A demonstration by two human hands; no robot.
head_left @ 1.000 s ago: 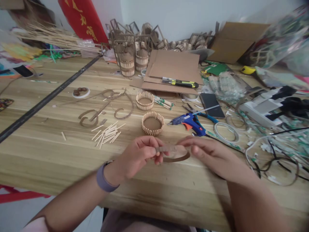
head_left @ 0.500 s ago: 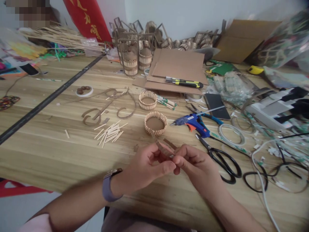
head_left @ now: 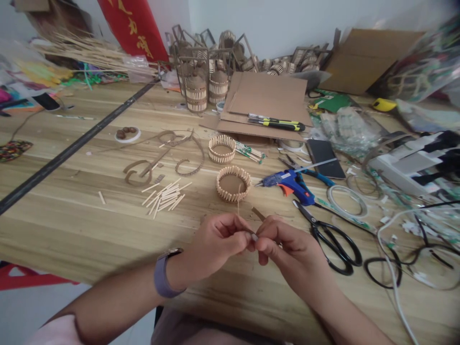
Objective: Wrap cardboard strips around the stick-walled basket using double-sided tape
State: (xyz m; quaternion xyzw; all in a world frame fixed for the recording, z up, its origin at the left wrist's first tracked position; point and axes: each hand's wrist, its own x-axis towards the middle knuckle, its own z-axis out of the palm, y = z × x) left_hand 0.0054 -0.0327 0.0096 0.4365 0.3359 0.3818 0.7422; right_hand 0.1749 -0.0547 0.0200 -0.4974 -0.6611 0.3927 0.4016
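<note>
My left hand (head_left: 224, 242) and my right hand (head_left: 287, 244) meet above the front of the table, fingertips pinched together on a thin brown cardboard strip (head_left: 258, 214). Most of the strip is hidden by the fingers; one end sticks out past my right hand. A small pale bit shows between the fingertips. Beyond my hands stands a round cup of short wooden sticks (head_left: 233, 184) with a brown base, and behind it a second stick cup (head_left: 222, 149). A blue glue gun (head_left: 285, 181) lies to their right, nozzle toward the nearer cup.
Black-handled scissors (head_left: 332, 242) lie right of my right hand. Loose wooden sticks (head_left: 166, 196) and curled cardboard strips (head_left: 138, 175) are at left. Stacked cardboard sheets (head_left: 268, 93) hold a yellow-black cutter (head_left: 276, 122). Finished stick buckets (head_left: 196, 93) stand behind. A white cable (head_left: 391, 273) runs at right.
Both hands have turned the strip so it now shows edge-on, and a thin strand of it stands up before the nearer cup. The view has shifted slightly.
</note>
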